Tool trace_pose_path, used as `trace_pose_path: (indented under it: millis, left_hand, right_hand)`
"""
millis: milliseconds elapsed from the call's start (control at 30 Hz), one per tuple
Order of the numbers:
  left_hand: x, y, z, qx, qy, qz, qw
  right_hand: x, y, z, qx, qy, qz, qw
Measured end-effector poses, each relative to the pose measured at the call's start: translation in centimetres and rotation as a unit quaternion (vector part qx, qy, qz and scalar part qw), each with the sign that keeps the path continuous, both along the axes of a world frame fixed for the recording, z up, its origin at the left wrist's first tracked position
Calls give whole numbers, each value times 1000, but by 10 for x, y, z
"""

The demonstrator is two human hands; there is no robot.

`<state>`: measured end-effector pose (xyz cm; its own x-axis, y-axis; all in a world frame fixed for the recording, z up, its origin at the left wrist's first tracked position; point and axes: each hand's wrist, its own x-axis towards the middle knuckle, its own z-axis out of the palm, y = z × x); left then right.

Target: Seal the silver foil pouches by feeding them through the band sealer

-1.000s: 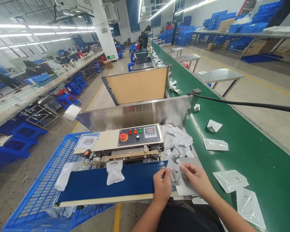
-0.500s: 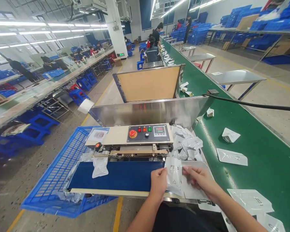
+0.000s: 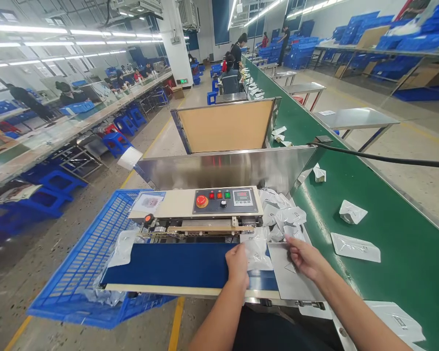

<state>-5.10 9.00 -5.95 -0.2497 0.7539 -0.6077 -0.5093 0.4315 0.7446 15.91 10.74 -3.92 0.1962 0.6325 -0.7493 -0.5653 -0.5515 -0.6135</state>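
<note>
My left hand pinches the left edge of a white pouch, whose top edge meets the right end of the sealing machine. The pouch hangs over the right end of the blue belt. My right hand is closed above the metal plate, its fingertips at the edge of the pouch pile; whether they grip one is unclear. Another white pouch lies at the belt's left end.
A blue basket stands left of the machine. On the right runs a green conveyor carrying scattered pouches, with a black cable across it. A metal panel rises behind the machine. Other people work farther off.
The pouch at my left hand has moved up to the machine. My right hand has left it and moved toward the pile. The other pouch has travelled left along the belt.
</note>
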Motion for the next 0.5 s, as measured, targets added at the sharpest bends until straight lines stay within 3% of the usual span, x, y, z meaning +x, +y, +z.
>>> trace_pose_path:
  millis: [133,267,333,400,500]
  left_hand:
    - [-32,1,-1,-5,12,23,1000]
    - [-66,-8,2,8,20,29,999]
    - [-88,-16,4,21,41,44,998]
    - [-112,-27,5,29,100,97,990]
    - [-142,-48,8,32,250,180,951]
  right_hand:
    - [22,5,8,13,-62,5,998]
    - [19,-11,15,32,-113,106,987]
    - [20,-30,14,36,-152,171,973]
    - [36,-57,7,32,-225,206,952]
    - [92,-113,-18,-43,-395,179,900]
